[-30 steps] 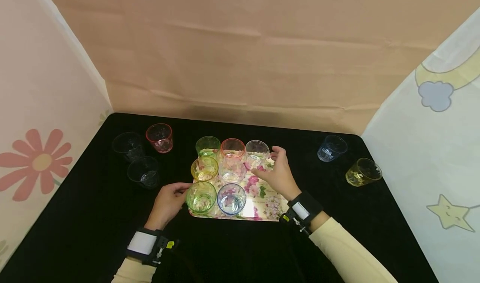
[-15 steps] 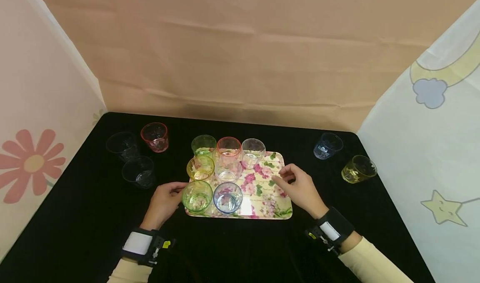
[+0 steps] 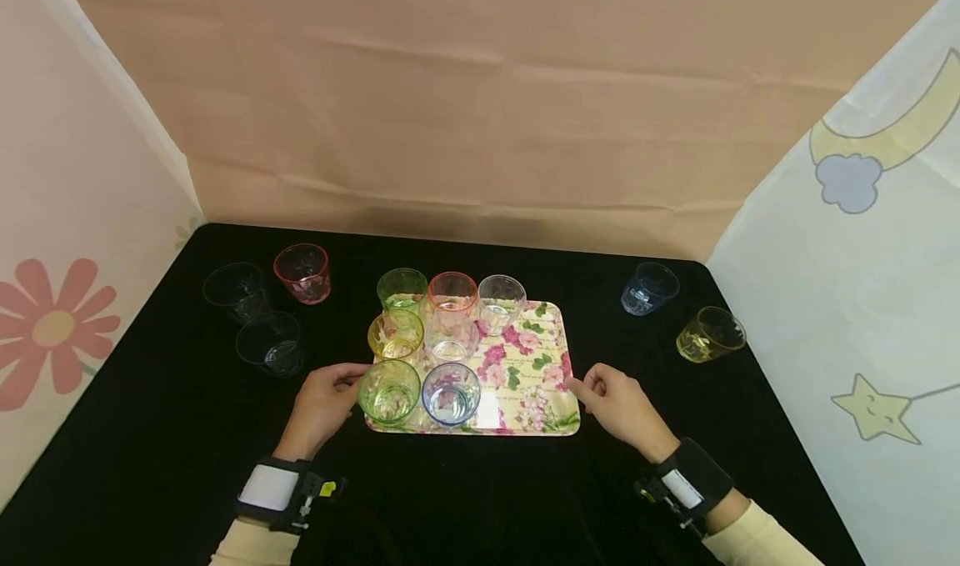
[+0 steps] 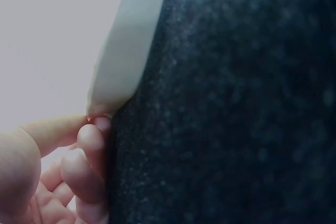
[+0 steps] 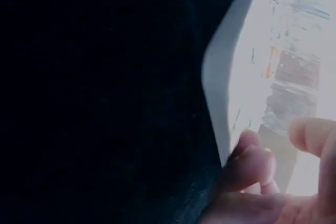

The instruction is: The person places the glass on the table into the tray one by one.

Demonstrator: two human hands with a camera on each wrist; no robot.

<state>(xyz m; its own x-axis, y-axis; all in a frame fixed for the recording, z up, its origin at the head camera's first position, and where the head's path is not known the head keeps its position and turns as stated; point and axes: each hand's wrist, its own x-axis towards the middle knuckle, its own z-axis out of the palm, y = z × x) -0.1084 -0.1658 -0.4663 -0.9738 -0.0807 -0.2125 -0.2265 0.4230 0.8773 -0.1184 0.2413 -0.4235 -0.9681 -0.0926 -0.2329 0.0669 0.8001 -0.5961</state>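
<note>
- Tabletop [image 3: 450, 508] black from edge to edge, its far corners rounded; close up in the left wrist view the surface looks faintly grainy.
- Behind it hangs a creased tan backdrop [image 3: 495, 107], with a soft shadow low down along its foot.
- To the left leans a pale panel [image 3: 90, 166] with a big pink flower [image 3: 52, 328]; to the right, a white panel [image 3: 795, 283] with a yellow moon, a blue cloud and a smiling star.
- The flowered tray [image 3: 528, 399] lies around the middle of the tabletop, carrying seven glasses [image 3: 451, 395] grouped to its left and back, while its right part shows bare print and a patch of glare.
- The left hand [image 3: 322, 403] has its grip clamped on the tray's left edge, thumb and fingertips together there.
- The right hand [image 3: 618, 403] is at the right edge, its grip apart: the thumb stands off from the curved fingers.
- Three more glasses [image 3: 303, 276] stand directly on the black at far left, one red-rimmed; a bluish glass [image 3: 649, 289] and a yellow glass [image 3: 708, 337] sit at far right.
</note>
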